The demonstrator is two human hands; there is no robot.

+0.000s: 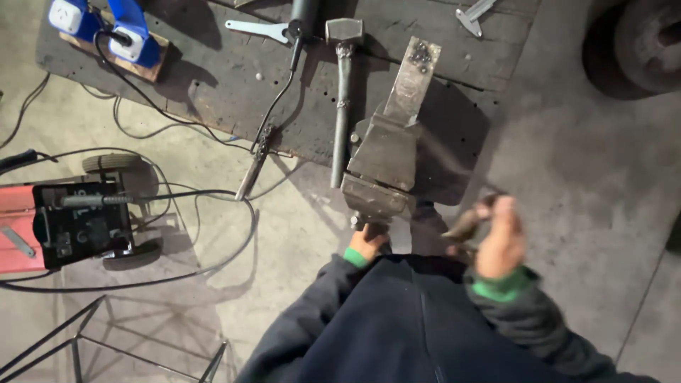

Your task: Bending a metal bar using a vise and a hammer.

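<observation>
Head view, frame centre: grey steel bench vise (pixel 383 167) on dark metal table (pixel 213 78); left hand (pixel 367 242) grasping its handle below, right hand (pixel 501 237) clenched around blurred brownish object (pixel 464 225).

The person wears a dark navy, loosely creased top with long sleeves and a seam running down its middle. A bright green knitted cuff shows at each wrist. The left hand (pixel 367 243) and right hand (pixel 501 240) are bare, without gloves or rings visible.
</observation>
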